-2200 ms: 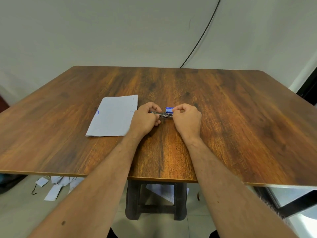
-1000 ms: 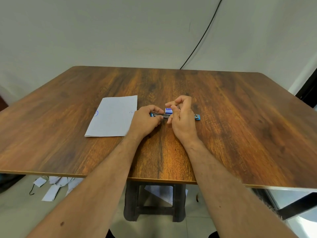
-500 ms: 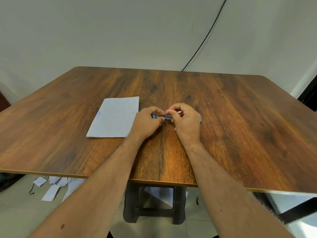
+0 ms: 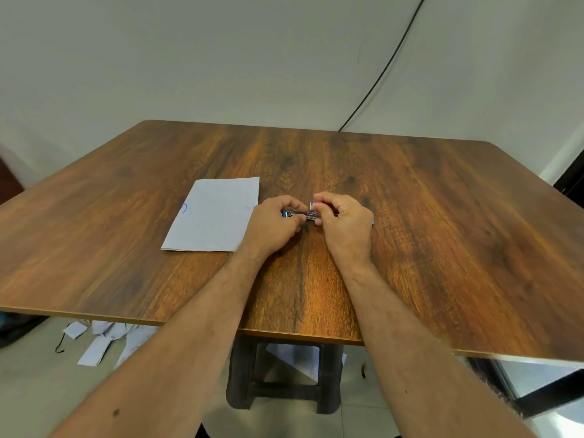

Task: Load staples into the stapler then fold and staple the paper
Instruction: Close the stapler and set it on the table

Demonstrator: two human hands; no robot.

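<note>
Both hands are curled around the stapler (image 4: 298, 215) mid-table (image 4: 426, 216): left hand (image 4: 271, 226) grips its left end, right hand (image 4: 346, 224) pinches the middle. Paper (image 4: 213, 214) lies flat just left of the left hand.

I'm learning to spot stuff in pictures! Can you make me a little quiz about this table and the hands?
1. True or false: the sheet of paper lies to the left of both hands.
2. Which hand holds the stapler at its left end? A) left hand B) right hand C) neither
3. Fill in: the dark stool stands ____ the wooden table.

Key: 1. true. 2. A; the right hand's fingers work at the stapler's middle, by the small blue and white staple box. 3. under.
</note>
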